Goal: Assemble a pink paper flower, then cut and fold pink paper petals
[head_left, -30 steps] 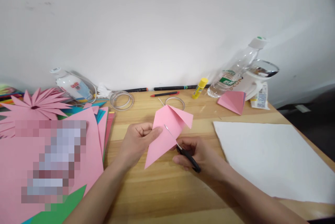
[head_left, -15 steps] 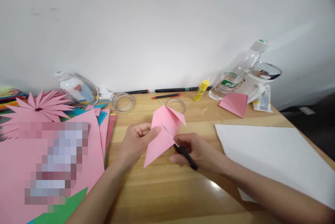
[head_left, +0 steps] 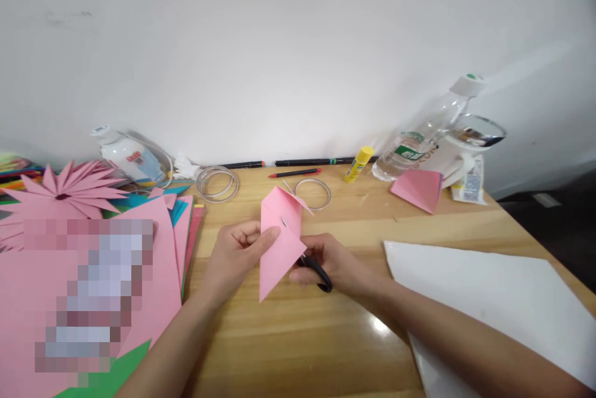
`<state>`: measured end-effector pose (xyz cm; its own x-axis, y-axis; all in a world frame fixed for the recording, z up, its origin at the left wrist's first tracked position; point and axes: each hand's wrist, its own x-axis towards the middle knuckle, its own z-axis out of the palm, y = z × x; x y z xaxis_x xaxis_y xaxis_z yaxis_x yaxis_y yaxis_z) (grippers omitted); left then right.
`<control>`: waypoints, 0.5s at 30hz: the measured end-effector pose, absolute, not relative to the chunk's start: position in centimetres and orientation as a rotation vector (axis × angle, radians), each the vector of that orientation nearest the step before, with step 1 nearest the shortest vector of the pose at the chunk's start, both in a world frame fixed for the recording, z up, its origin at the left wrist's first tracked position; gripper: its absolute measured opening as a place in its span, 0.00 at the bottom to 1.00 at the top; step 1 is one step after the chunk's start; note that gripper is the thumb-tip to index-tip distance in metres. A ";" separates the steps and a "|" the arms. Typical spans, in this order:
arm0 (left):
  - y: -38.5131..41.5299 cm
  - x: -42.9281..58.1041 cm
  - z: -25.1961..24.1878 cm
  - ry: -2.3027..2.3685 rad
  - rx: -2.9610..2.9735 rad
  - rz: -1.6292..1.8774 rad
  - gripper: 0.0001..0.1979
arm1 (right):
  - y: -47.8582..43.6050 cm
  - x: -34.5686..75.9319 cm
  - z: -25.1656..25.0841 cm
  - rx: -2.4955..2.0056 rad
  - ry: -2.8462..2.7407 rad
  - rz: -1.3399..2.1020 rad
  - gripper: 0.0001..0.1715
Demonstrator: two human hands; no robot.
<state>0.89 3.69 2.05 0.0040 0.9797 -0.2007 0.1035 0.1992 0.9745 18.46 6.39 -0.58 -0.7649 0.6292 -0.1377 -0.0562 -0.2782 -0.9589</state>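
My left hand [head_left: 235, 255] pinches a folded pink paper [head_left: 278, 243] by its left edge and holds it upright over the wooden table [head_left: 298, 330]. My right hand [head_left: 333, 264] grips black-handled scissors [head_left: 311, 266], fingers wrapped through the handles. The metal blades reach up and left across the pink paper, about at its middle. The paper's lower tip points down toward the table.
A stack of pink and coloured sheets [head_left: 93, 286] and a pink paper flower [head_left: 69, 184] lie left. A white sheet [head_left: 488, 298] lies right. Along the wall are wire rings [head_left: 216, 182], pens [head_left: 294, 172], a glue stick [head_left: 357, 162], a plastic bottle [head_left: 423, 134] and another folded pink piece [head_left: 416, 190].
The scissors have moved left and deeper into the pink paper. The paper's upper right flap has narrowed and turned. My right forearm now lies over the white sheet's corner.
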 end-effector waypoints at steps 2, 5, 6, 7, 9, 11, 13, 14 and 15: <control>3.6 0.8 2.3 1.336 1.157 0.958 0.15 | 5.6 18.4 -0.2 -0.728 -1.502 2.072 0.23; 3.4 0.8 2.6 1.291 1.186 0.916 0.15 | 4.8 18.5 0.2 -0.738 -1.488 2.045 0.22; 3.3 0.8 2.6 1.277 1.192 0.909 0.15 | 4.6 18.7 0.2 -0.739 -1.491 2.037 0.21; 3.3 0.9 2.7 1.263 1.194 0.900 0.15 | 4.4 18.8 0.1 -0.740 -1.495 2.025 0.20; 3.2 1.1 2.9 1.238 1.186 0.880 0.15 | 4.2 19.1 0.0 -0.751 -1.512 1.992 0.19; 3.2 1.3 3.0 1.233 1.170 0.866 0.16 | 4.2 19.5 -0.2 -0.762 -1.535 1.968 0.20; 3.1 1.5 3.0 1.252 1.168 0.867 0.17 | 4.2 19.8 -0.3 -0.764 -1.562 1.965 0.20; 3.1 1.5 3.0 1.262 1.172 0.870 0.17 | 4.2 19.9 -0.4 -0.759 -1.571 1.963 0.20; 3.1 1.5 2.9 1.270 1.179 0.870 0.17 | 4.3 19.9 -0.5 -0.744 -1.574 1.958 0.21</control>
<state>1.52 3.14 2.90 0.1425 0.9601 -0.2406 0.1231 0.2240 0.9668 19.92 4.25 -0.46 -0.7165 0.6908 -0.0974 -0.0536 -0.1937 -0.9796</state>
